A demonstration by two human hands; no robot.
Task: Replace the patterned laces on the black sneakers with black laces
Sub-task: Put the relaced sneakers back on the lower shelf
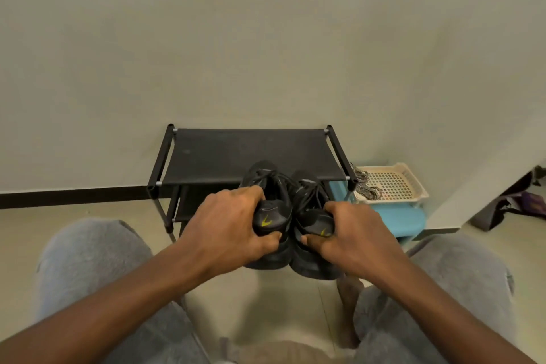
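Note:
Two black sneakers with black laces are held side by side in the air, heels toward me, toes pointing at a black shoe rack [230,154]. My left hand [227,224] grips the heel of the left sneaker [270,213], thumb under its sole. My right hand [351,236] grips the heel of the right sneaker [310,216] the same way. Each heel tab bears a yellow logo. The patterned laces [366,185] lie bunched in a cream plastic basket [396,183] to the right of the rack.
The rack stands against a pale wall; its top shelf is bare fabric. The basket sits on a blue stool [401,220]. A dark bag [511,207] lies on the floor at far right. My knees in grey trousers flank the tiled floor below.

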